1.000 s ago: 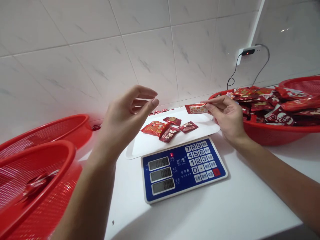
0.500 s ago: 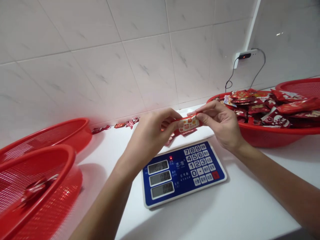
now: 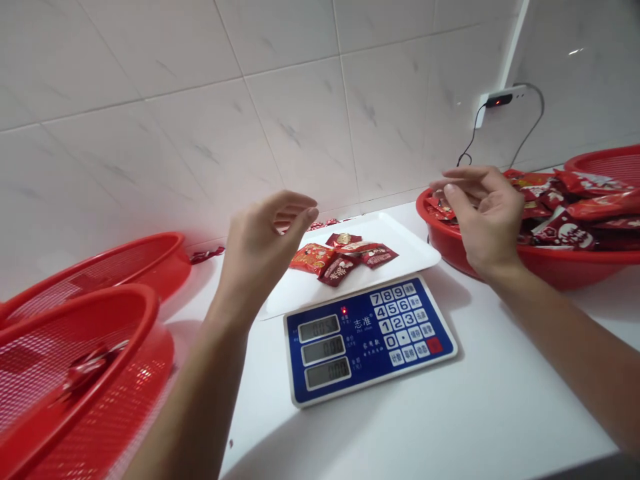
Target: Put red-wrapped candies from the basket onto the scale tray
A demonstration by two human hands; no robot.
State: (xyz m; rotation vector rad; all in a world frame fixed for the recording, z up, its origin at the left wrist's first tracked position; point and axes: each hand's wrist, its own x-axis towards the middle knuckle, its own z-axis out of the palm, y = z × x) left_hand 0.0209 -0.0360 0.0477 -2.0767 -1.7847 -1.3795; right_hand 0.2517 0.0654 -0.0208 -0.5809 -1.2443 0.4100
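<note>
Several small red candy packets (image 3: 340, 268) lie in a loose pile on the white pan (image 3: 405, 260) of a blue kitchen scale (image 3: 370, 347). My left hand (image 3: 270, 243) hovers over the pan's left side, thumb and fingers curved but apart, with nothing in it. Off the pan's right side, in front of a red basket (image 3: 450, 247) heaped with red packets (image 3: 565, 230), my right hand (image 3: 485, 220) is also open and holds nothing. The scale's digits are too blurred to read surely; a red light glows on its panel.
Two red mesh baskets (image 3: 150, 333) stand at the left, one with a few red packets (image 3: 90, 367) inside. Loose packets (image 3: 207, 255) lie along the tiled wall. A power outlet (image 3: 500, 100) with cables is on the wall at the right; another red basket (image 3: 600, 163) stands behind.
The red packet I held between both hands is let go and lies on the pan with the others. My left hand has moved left, my right hand right and up.
</note>
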